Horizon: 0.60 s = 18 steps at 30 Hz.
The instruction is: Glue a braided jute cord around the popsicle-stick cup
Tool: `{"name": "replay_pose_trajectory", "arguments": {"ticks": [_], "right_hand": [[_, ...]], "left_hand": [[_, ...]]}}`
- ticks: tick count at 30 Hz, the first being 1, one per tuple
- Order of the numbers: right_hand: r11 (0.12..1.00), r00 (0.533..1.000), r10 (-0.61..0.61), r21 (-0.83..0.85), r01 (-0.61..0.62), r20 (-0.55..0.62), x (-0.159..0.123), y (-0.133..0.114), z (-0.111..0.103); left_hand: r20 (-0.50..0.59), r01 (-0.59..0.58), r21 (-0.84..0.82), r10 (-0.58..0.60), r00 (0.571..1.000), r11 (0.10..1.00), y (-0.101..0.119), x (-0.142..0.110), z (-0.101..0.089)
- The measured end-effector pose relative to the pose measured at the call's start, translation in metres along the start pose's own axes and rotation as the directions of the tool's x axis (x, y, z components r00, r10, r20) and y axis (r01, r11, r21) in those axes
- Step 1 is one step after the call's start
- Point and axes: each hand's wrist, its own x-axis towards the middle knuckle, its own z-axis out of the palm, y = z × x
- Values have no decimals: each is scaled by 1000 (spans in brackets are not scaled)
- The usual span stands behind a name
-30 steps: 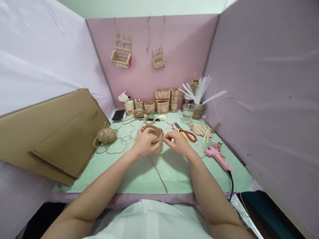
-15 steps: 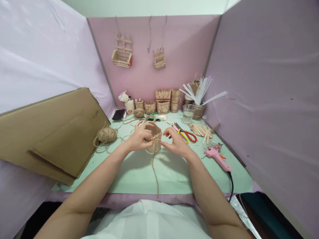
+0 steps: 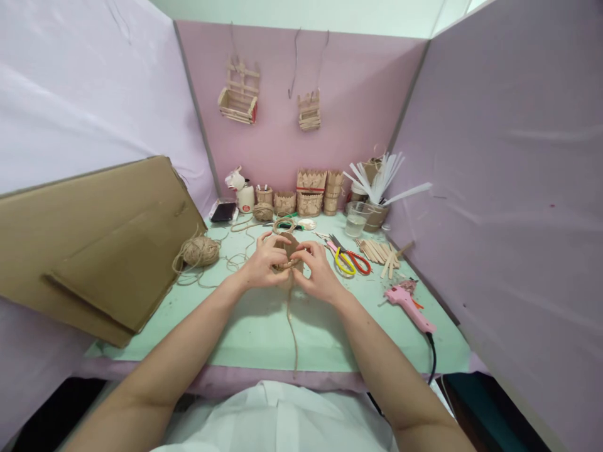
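Between my hands stands a small round container [image 3: 291, 241] with a jagged rim, its front largely hidden by my fingers. My left hand [image 3: 267, 262] grips its left side, thumb in front and fingertips over the rim. On the other side, my right hand [image 3: 319, 271] is closed on the container's front and rim; whether it also pinches the twine I cannot make out. A loose length of twine [image 3: 291, 326] hangs from the container's front and runs over the table toward me.
Twine ball [image 3: 200, 251] and leaning cardboard [image 3: 108, 251] lie left. Scissors [image 3: 353, 257], wooden sticks [image 3: 374, 250] and a pink glue gun [image 3: 409, 306] lie right. A plastic cup of liquid [image 3: 356, 223] and several stick-covered containers [image 3: 309, 204] stand behind.
My right hand has moved left, from apart with fingers open onto the container's front and rim. My left hand keeps its hold. The view has shifted slightly.
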Motion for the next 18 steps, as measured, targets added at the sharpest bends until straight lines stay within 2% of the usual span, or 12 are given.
{"name": "replay_pose_trajectory", "arguments": {"ticks": [11,14,18], "right_hand": [[999,998,53,14,-53,-44,0,1,6],[998,998,55,2,-55,-38,1,2,6],[998,997,57,14,-57,-43,3,1,6]], "left_hand": [[-8,-7,8,7,1000,1000,-1,-2,0],[0,-9,16,9,1000,1000,1,-3,-3],[-55,42,-10,-42,998,999,0,-10,-12]]}}
